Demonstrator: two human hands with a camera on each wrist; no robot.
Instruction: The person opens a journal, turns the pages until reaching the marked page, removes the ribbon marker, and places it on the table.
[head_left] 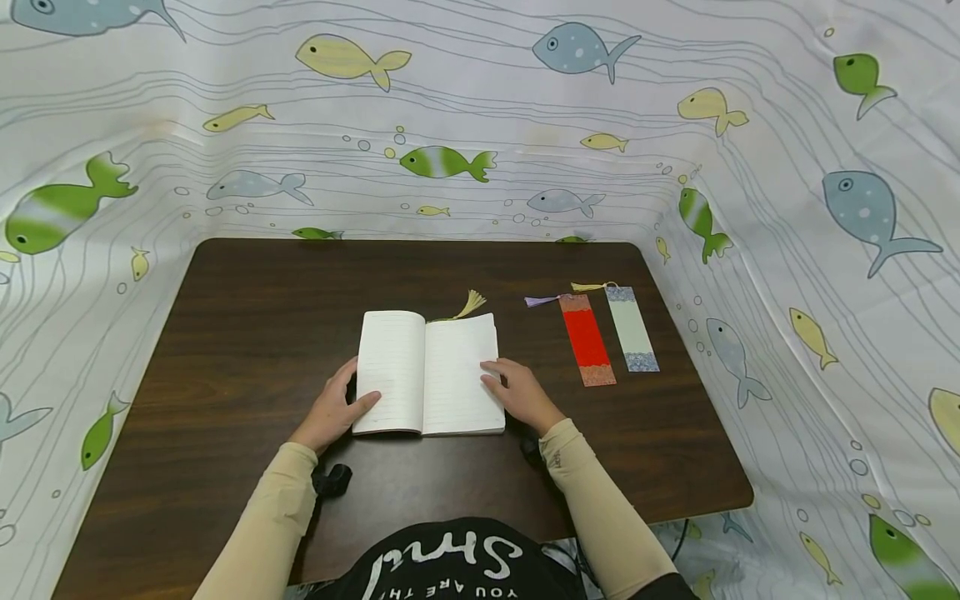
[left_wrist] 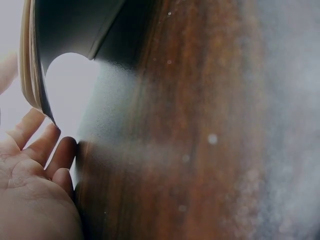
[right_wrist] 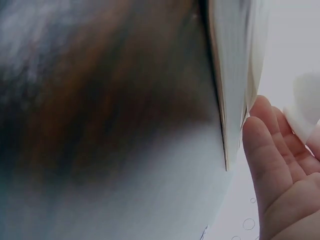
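The notebook [head_left: 427,373] lies open and flat on the dark counter [head_left: 247,333], between the two hands, its lined pages facing up. A yellow tassel [head_left: 470,304] sticks out from behind its top edge, beyond the fingertips, so a bookmark appears to sit already somewhere among the pages, though the strip itself is hidden.

The left hand [head_left: 332,412] rests at the notebook's lower left corner, thumb laid across the left page and the other fingers under or beside the cover; they look relaxed rather than clenched. The right hand [head_left: 521,393] lies on the right page near its outer edge, fingers fairly straight and pressing the paper flat. Neither hand pinches anything.

Just beyond the right hand, on its outer side, two more bookmarks lie side by side on the counter: a red bookmark [head_left: 587,339] with a purple tassel and a pale green bookmark [head_left: 632,328] with a yellow tassel. Both are untouched and apart from the notebook. Judging by this, the book is opened and held down, while these two strips remain unhandled.

The head view alone gives the whole layout, the bookmarks and the fish-printed cloth [head_left: 480,125] surrounding the counter. The left wrist view shows what it cannot: the notebook's dark cover [left_wrist: 75,25] lifted slightly off the counter above the open palm [left_wrist: 30,190]. The right wrist view shows the page edges [right_wrist: 230,90] close to the straight fingers [right_wrist: 270,150].
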